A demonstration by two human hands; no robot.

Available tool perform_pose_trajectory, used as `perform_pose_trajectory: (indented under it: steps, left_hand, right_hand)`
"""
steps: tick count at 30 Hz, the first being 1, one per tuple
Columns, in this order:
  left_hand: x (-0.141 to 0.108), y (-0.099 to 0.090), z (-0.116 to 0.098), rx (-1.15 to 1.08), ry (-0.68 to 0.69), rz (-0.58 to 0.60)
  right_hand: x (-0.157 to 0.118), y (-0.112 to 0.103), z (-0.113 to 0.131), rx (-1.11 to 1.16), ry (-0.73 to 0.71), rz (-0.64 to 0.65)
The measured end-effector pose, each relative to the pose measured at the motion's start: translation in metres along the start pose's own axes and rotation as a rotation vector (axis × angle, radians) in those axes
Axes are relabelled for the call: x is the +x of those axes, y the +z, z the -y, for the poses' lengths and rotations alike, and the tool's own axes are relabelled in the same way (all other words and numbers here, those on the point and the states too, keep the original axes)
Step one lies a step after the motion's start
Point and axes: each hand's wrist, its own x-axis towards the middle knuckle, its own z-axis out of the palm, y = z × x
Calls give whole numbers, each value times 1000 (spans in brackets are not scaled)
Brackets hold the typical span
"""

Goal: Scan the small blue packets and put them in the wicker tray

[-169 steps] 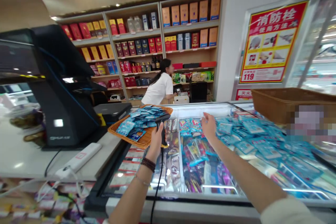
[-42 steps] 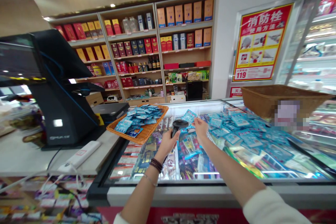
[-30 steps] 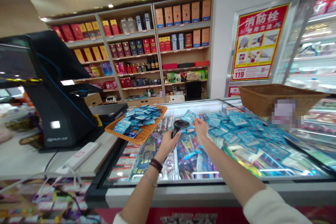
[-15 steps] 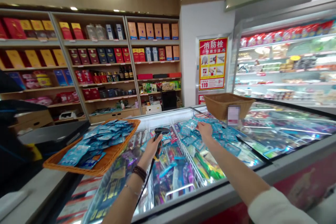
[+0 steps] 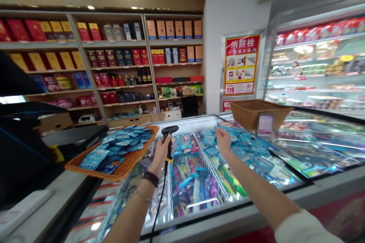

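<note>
Room: shop interior; stocked shelves [image 5: 182,69] on the back wall, red-and-yellow poster [image 5: 239,64] on the white wall right of them.
Freezer: lit chest freezer [image 5: 211,222], its front edge slanting up toward the right; wire divider [image 5: 203,155] inside.
Blue packets, location: heap of blue packets [image 5: 245,150] toward the freezer's far edge, right of the divider; brown basket [image 5: 245,115] stands just beyond, by that edge.
Tray pile, location: similar tray pile [image 5: 125,140] in a wicker tray [image 5: 127,172] over the freezer's left edge, piled mainly toward the tray's far side.
Packet handling: presumably light, thin and pliable, perhaps slick if chilled; a corner or sealed edge should suit a fingertip pinch.
Scanner handling: black handheld scanner [image 5: 170,129], raised above the freezer left of the divider; looks rigid and fairly light, best held round the handle, clear of the head; cable [image 5: 164,186] may tug.
Left hand: left hand [image 5: 162,150] upright, fingers wrapped round the scanner handle; forearm rising from the near edge.
Right hand: right hand [image 5: 224,141] over the packet heap, forearm reaching in from lower right; fingers curled, cannot tell whether a packet is pinched.
</note>
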Motion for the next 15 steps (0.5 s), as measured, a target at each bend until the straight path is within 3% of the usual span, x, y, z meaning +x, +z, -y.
perform_pose_trajectory:
  steps: [5,8,12,15]
  left_hand:
    - [-8,-53,-18,53,83,-89]
    - [-21,-80,-19,112,93,-139]
    - [-41,-101,-1,167,65,-200]
    - [-54,-108,19,193,26,-214]
  right_hand:
    - [-66,70,21,-97,-28,350]
    - [-116,105,33,-248,-82,541]
    - [-170,127,45,-524,-161,671]
    - [-187,131,46,-593,-162,688]
